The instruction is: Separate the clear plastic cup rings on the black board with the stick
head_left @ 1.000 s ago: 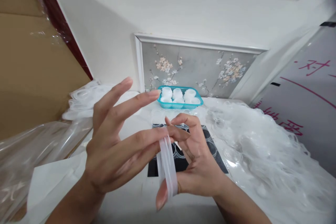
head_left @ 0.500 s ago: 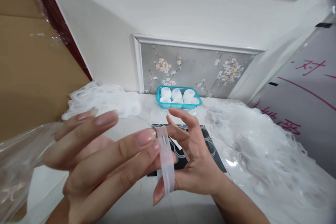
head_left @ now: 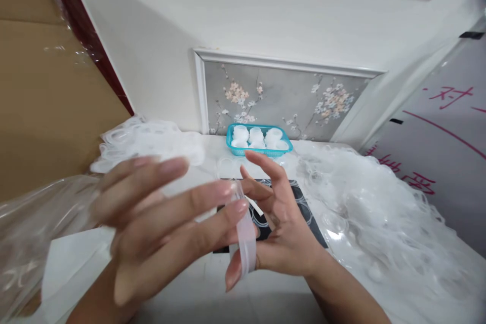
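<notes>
Looking down from my head, my right hand (head_left: 283,235) pinches a thin stack of translucent white plastic discs (head_left: 245,243) edge-on, thumb below and fingers curled behind, above the white desk (head_left: 197,288). My left hand (head_left: 159,223), blurred, is spread open and holds nothing; two of its fingertips (head_left: 240,206) touch the stack's upper edge. Under the hands lies a black patterned mat (head_left: 306,212). A heap of clear plastic pieces (head_left: 379,223) lies to the right. A teal plastic basket (head_left: 258,152) of white cups stands by the wall.

Home room used for piecework, floral wall panel (head_left: 281,101), heaped clear plastic rings (head_left: 372,207)
</notes>
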The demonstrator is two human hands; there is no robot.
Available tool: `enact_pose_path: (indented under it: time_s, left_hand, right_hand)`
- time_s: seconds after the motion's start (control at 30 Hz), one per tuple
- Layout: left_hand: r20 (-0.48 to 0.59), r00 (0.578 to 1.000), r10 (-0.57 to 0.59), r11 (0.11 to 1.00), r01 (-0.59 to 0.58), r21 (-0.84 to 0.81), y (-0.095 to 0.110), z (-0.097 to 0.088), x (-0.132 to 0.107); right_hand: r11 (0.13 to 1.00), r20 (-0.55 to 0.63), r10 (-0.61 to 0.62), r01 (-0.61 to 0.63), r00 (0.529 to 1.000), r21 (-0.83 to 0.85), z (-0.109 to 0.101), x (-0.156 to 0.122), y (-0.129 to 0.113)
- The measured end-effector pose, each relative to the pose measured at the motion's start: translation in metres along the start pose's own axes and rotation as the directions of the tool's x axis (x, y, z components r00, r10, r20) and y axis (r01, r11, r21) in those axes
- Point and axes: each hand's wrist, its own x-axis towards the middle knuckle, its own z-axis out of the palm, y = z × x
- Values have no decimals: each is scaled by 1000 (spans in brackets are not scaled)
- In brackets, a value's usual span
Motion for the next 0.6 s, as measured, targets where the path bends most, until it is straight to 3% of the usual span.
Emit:
enact_pose_path:
  time_s: [0.03, 0.07, 0.13, 0.27, 0.37, 0.5, 0.6]
  left_hand:
    - [-90, 989, 116, 991, -109, 84, 4, 0, 8]
    - [-78, 977, 198, 978, -192, 82, 7, 1, 15]
    - [-8, 970, 244, 970, -244, -20, 9, 5, 26]
    - [179, 983, 43, 973, -1, -231, 10, 8, 31]
    - [304, 947, -105, 930, 201, -307, 12, 6, 28]
    - [401, 901, -166, 846, 339, -411, 10, 5, 30]
    - [453, 875, -170, 795, 393, -462, 8, 4, 34]
  right_hand:
    - [999, 16, 12, -12, 1000, 30, -1, 1, 0]
    - [997, 35, 32, -34, 999, 63, -3, 1, 1]
    - [982, 96, 81, -97, 992, 165, -6, 3, 2]
    - [855, 237, 169, -262, 957, 447, -6, 8, 4]
    - [739, 251, 274, -371, 928, 563, -2, 9, 7]
    - [587, 257, 347, -423, 902, 690, 1, 9, 7]
    - [543, 281, 356, -442, 891, 714, 2, 8, 4]
